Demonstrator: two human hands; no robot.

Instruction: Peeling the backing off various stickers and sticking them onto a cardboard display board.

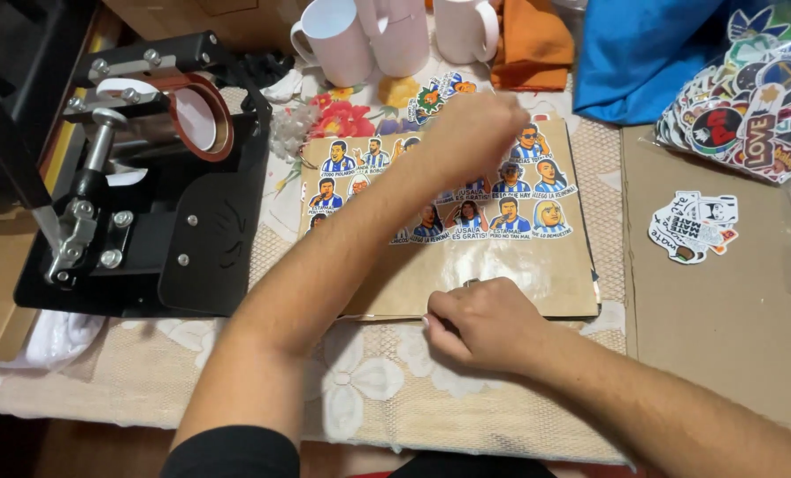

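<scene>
Head camera, looking steeply down (close), over table point(466, 403)

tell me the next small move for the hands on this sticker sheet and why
Probably lift one sticker off with the left hand. That hand already rests on the upper rows of the sticker sheet, blurred as if picking, while the right hand pins the sheet's near edge to the lace tablecloth. Exactly which sticker its fingers touch is hidden.

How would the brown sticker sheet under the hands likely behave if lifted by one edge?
The sticker sheet looks thin and flat, so probably light and floppy. Its glossy bare part suggests a slippery surface. The right hand pinches its near edge; the left hand rests on its far part.
</scene>
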